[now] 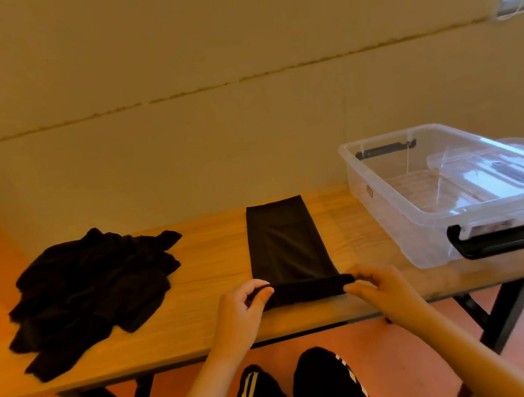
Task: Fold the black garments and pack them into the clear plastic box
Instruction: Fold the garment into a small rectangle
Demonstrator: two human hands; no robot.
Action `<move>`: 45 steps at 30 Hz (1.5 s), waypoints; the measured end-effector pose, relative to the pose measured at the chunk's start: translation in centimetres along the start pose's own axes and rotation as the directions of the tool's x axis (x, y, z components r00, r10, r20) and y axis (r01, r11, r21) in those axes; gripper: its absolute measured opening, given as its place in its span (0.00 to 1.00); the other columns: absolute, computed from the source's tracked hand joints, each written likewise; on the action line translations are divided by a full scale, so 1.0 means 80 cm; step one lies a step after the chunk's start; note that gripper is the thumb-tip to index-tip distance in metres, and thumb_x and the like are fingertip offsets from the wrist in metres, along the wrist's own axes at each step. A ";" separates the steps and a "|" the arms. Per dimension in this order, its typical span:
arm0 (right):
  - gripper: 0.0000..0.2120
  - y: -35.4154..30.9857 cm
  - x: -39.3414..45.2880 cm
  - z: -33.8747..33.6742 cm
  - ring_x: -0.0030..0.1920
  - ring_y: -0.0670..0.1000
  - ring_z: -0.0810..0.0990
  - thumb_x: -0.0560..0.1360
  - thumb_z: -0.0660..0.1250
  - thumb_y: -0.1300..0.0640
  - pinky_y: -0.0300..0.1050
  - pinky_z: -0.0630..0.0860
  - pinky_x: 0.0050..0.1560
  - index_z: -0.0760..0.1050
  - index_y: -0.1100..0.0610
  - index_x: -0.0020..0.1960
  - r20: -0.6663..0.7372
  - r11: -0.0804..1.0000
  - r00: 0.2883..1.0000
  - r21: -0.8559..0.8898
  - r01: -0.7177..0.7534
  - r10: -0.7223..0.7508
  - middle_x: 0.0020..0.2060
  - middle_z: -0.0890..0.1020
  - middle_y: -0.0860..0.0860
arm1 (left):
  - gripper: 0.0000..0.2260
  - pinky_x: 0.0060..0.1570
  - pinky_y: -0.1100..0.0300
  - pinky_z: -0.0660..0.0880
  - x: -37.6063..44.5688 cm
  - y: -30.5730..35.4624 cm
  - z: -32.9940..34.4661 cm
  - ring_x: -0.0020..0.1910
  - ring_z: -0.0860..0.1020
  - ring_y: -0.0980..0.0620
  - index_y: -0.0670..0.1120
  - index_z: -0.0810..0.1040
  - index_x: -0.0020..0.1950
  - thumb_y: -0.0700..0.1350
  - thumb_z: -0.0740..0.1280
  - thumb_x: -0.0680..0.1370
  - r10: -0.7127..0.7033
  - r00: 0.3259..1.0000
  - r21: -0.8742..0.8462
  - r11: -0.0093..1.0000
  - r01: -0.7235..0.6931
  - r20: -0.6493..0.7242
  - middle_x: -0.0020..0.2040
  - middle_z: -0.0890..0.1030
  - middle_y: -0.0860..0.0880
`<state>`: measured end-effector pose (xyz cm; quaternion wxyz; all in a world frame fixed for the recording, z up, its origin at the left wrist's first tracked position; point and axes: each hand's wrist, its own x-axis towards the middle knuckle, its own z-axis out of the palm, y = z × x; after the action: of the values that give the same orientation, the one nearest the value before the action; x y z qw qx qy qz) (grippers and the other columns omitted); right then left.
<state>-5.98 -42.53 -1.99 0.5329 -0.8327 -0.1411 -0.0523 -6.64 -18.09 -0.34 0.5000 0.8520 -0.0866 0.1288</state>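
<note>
**Both hands pinch the rolled near end of a black garment on the table**

Nearest the camera, at 6 o'clock, the person's knees in black trousers with pale side stripes (299,393) show below the table edge, and both bare forearms reach forward over it.

The left hand (245,307) pinches the left end of a tight roll at the near end of a long, narrow black fabric garment (285,245), thumb and fingers curled round the cloth. The right hand (377,286) pinches the right end of the same roll in the same way. The roll lies across the light wooden table with black metal legs (203,272), close to its near edge, a little right of centre. The rest of the garment lies flat and smooth, running straight away from the hands toward 12 o'clock.

At 9 o'clock from the hands, well apart from them, a loose heap of crumpled black garments (93,293) sits on the left part of the table, its near end close to the table's front edge.

At 2 o'clock, the clear plastic rectangular box with black clip handles (386,192) stands open on the right end of the table, just beside the flat garment. No black cloth shows inside it. A clear plastic lid (515,158) shows at its far right side; whether it leans on the box or lies behind it I cannot tell.

Behind everything rises a plain beige wall (202,56).
</note>
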 end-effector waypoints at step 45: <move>0.02 0.077 0.235 0.019 0.41 0.42 0.80 0.75 0.67 0.57 0.35 0.74 0.39 0.77 0.52 0.45 -0.134 0.948 0.942 -0.051 -0.315 0.306 0.40 0.81 0.47 | 0.02 0.34 0.71 0.67 0.237 -0.104 0.047 0.40 0.74 0.60 0.49 0.78 0.47 0.44 0.66 0.77 -0.262 0.964 0.158 0.951 0.264 -0.037 0.40 0.75 0.58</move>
<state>13.69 -40.20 -3.59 0.5119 -0.8583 0.0275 -0.0245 14.21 -17.74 -3.22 0.4429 0.8925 0.0423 0.0742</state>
